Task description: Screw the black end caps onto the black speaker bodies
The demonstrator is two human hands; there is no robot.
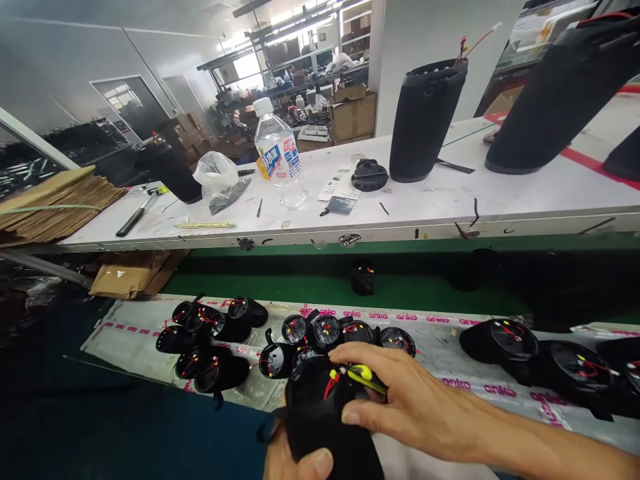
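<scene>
At the bottom of the head view, my left hand [295, 463] is wrapped round a black fabric-covered cylinder [327, 433], which leans with its open end up. It looks like a speaker body. Red and yellow wires with small connectors [333, 381] stick out of its opening. A yellow-and-black hand tool [367, 378] is held in my right hand [420, 403], its tip close to the wires at the rim. My right thumb lies by the cylinder's side. A black strap loop [269, 430] hangs off the cylinder's left. The tool's exact kind is hidden by my fingers.
Several similar cylinders [327, 330] stand on a lower board with pink lettering [435, 360]. Above is a white bench [310, 223] with a plastic bottle [283, 157], a plastic bag [217, 175], a tall cylinder [425, 123] and a black round part [370, 175]. Flattened cardboard [50, 203] lies left.
</scene>
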